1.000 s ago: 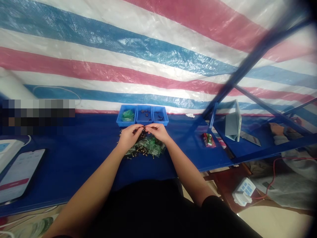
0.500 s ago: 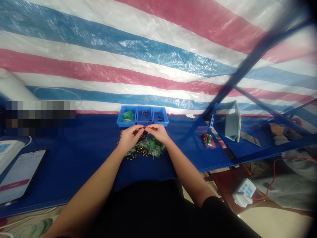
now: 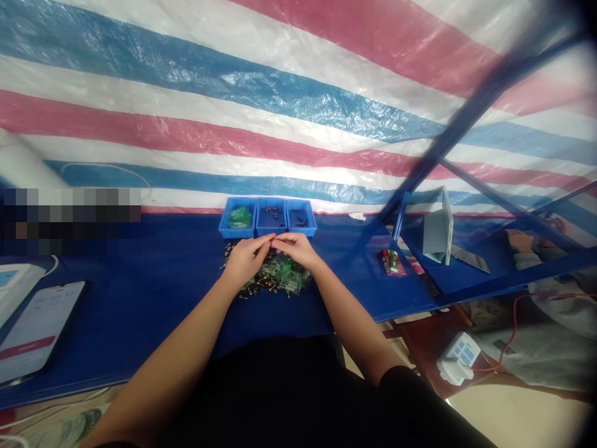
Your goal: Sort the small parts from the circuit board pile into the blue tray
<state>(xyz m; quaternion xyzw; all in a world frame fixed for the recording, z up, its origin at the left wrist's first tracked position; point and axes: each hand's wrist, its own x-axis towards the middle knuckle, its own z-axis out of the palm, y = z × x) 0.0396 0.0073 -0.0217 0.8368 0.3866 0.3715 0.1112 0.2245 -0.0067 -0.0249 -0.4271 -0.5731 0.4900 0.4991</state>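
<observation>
My left hand (image 3: 246,259) and my right hand (image 3: 297,247) meet fingertip to fingertip, both pinched closed. Whatever lies between the fingertips is too small and hidden to make out. Beneath and around them a pile of brass-coloured screws (image 3: 268,284) mixed with green, clear-looking pieces (image 3: 291,277) spreads over the blue table (image 3: 153,280). Just beyond my hands stand three joined blue bins. In the left bin (image 3: 237,234) are green pieces; the middle bin (image 3: 270,231) and the right bin (image 3: 305,231) hold a few small dark screws.
A phone (image 3: 40,330) lies at the left beside a white device (image 3: 16,283). To the right are a small red-green box (image 3: 392,262), a tablet in a stand cover (image 3: 438,230) and a blue metal frame (image 3: 415,177). Another person's hand (image 3: 520,239) rests farther right.
My two hands stay together over the pile, with the fingertips shifted only slightly. The whole view has moved a little; nothing else visibly differs.
</observation>
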